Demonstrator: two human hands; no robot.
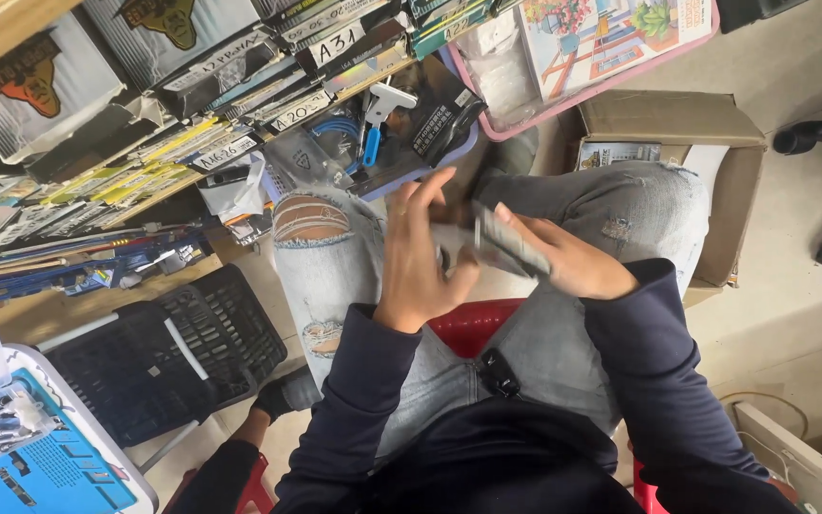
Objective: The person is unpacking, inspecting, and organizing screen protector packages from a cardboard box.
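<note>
While the right hand (568, 262) pinches a flat grey packet (504, 243) between thumb and fingers, closed on it near its lower end, we see the left hand (420, 247) standing edge-on just beside it, fingers spread loose and thumb near the packet's left edge; we cannot tell if it actually touches the packet, motion blur hides the contact. The packet sits over the lap, above the gap between the two knees in torn grey jeans (330, 262), tilted a bit toward the left hand. Below is the red stool (473, 324) the person sits on. Ahead of the knees lies a lilac tray (430, 157) with a blue-handled tool (378, 124) and dark packets, and past it a pink-rimmed tray (563, 100) with a colourful printed card. Right of the knees is an open cardboard box (715, 143). On the left: a black mesh basket (173, 352), a blue work mat (40, 466) with small tools, and a shelf of stacked packaged goods (192, 95). Risk, as we judge it: the grip is only on one end, so a quick pull by the left hand could flick the packet out, and it would drop between the knees to the floor or into the box.
</note>
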